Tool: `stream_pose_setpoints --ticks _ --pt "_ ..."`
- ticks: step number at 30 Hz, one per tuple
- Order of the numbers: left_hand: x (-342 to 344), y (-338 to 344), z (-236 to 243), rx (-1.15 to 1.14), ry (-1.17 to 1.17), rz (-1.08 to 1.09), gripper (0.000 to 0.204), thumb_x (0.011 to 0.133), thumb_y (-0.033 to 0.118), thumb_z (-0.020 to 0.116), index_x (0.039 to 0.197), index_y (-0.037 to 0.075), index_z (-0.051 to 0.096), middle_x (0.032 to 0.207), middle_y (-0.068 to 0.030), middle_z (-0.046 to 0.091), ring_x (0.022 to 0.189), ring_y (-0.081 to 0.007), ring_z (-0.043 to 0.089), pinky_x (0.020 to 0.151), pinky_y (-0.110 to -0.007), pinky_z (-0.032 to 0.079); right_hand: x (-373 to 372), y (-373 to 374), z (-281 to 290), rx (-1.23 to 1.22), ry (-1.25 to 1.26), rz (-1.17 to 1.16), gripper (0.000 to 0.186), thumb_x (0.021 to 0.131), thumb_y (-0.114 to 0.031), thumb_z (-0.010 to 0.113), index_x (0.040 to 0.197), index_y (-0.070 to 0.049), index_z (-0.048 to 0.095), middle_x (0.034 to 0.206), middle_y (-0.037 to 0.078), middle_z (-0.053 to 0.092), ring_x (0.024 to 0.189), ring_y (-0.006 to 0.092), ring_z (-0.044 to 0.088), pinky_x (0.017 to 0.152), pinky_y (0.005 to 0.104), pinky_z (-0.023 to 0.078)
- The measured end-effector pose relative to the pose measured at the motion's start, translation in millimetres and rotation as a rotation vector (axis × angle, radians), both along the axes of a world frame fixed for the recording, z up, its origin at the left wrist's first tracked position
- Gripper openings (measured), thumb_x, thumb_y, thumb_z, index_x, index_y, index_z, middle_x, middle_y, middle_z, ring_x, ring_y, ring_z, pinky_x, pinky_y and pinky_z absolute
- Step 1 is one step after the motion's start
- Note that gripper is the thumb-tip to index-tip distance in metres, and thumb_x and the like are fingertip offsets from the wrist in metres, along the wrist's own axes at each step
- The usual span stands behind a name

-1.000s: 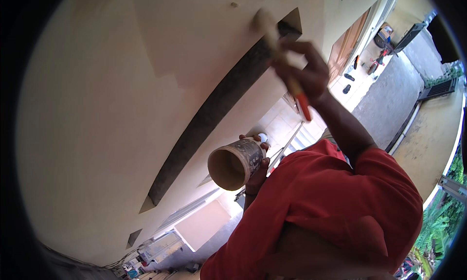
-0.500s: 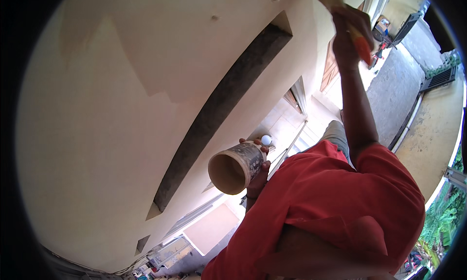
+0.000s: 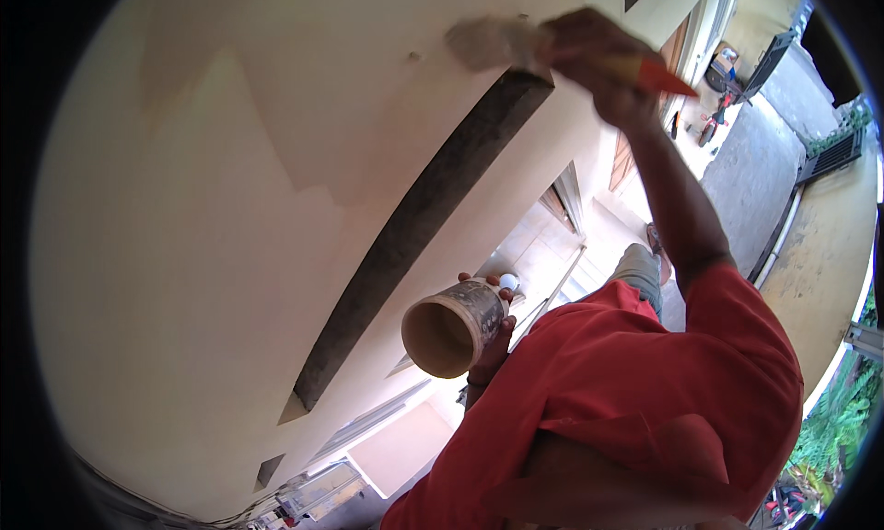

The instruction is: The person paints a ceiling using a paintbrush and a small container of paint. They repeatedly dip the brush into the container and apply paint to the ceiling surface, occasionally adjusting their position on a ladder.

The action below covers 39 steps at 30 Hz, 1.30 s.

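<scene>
My left hand [image 3: 497,344] is wrapped round a cylindrical paint tub [image 3: 479,306] with a dark, spattered outside. The tub is tilted, so its mouth and pale-coated inside show; how much paint it holds I cannot tell. Raised at the top, my right hand [image 3: 610,68] grips a wide paintbrush [image 3: 665,79] by its orange-ended handle. Its pale bristles, smeared by motion, are over the cream wall [image 3: 175,281], just above the upper end of a long dark recessed strip [image 3: 428,221]. Whether they touch the wall I cannot tell. Darker, damp-looking patches mark the wall to the left.
Below lies a tiled floor [image 3: 537,231] with a white round object [image 3: 508,280] near the tub. A concrete path [image 3: 755,162] runs at upper right, with a red small-wheeled vehicle [image 3: 716,120] beside it. A yellowish low wall [image 3: 824,244] and green plants [image 3: 833,429] are at the right.
My right hand has swung the paintbrush left and slightly down, from near the wall's corner to above the dark strip. The paint tub stays in my left hand, barely shifted.
</scene>
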<state>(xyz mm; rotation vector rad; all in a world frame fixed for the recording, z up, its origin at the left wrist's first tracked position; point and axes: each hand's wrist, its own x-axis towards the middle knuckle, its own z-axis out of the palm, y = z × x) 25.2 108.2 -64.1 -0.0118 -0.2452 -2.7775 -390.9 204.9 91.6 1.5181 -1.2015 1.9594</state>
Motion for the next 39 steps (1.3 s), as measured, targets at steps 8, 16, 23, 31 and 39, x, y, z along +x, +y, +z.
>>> stream_pose_setpoints --ticks 8,16,23,31,39 --pt "4 3 -3 0.074 0.021 0.011 0.064 0.105 0.043 0.071 0.162 0.029 0.046 0.154 -0.0179 0.041 0.144 -0.0372 0.044 0.094 -0.053 0.061 -16 9 66 -0.264 0.175 -0.598 0.013 0.092 0.003 0.083 0.104 -0.003 0.081 0.113 0.016 0.078 0.094 0.0263 0.077 0.078 0.0357 0.062" --pt "0 -3 0 0.068 0.004 -0.027 0.063 0.105 0.043 0.071 0.161 0.028 0.046 0.153 -0.0180 0.041 0.143 -0.0376 0.045 0.093 -0.052 0.061 66 -4 -3 0.148 0.448 -0.020 0.018 0.086 -0.010 0.090 0.103 -0.007 0.086 0.119 0.018 0.077 0.108 0.0347 0.079 0.090 0.0422 0.067" --pt "0 -2 3 0.079 0.009 -0.039 0.064 0.105 0.044 0.071 0.162 0.028 0.045 0.153 -0.0180 0.041 0.142 -0.0377 0.046 0.092 -0.052 0.062 -27 0 59 0.050 0.277 0.084 0.014 0.094 -0.001 0.082 0.107 -0.003 0.082 0.108 0.014 0.081 0.105 0.0314 0.079 0.090 0.0371 0.065" --pt "2 3 -5 0.057 0.035 0.008 0.066 0.104 0.043 0.073 0.161 0.028 0.045 0.153 -0.0178 0.042 0.142 -0.0376 0.046 0.093 -0.052 0.062 -9 -6 57 0.077 0.475 -0.409 0.012 0.090 -0.004 0.083 0.102 -0.004 0.081 0.116 0.017 0.079 0.108 0.0314 0.077 0.090 0.0423 0.065" --pt "-3 4 -1 0.051 0.071 0.017 0.067 0.103 0.043 0.073 0.162 0.028 0.045 0.154 -0.0174 0.042 0.142 -0.0382 0.046 0.092 -0.051 0.063 44 1 20 0.319 0.690 0.142 0.018 0.088 -0.012 0.082 0.104 -0.008 0.079 0.113 0.012 0.078 0.102 0.0309 0.076 0.082 0.0420 0.062"
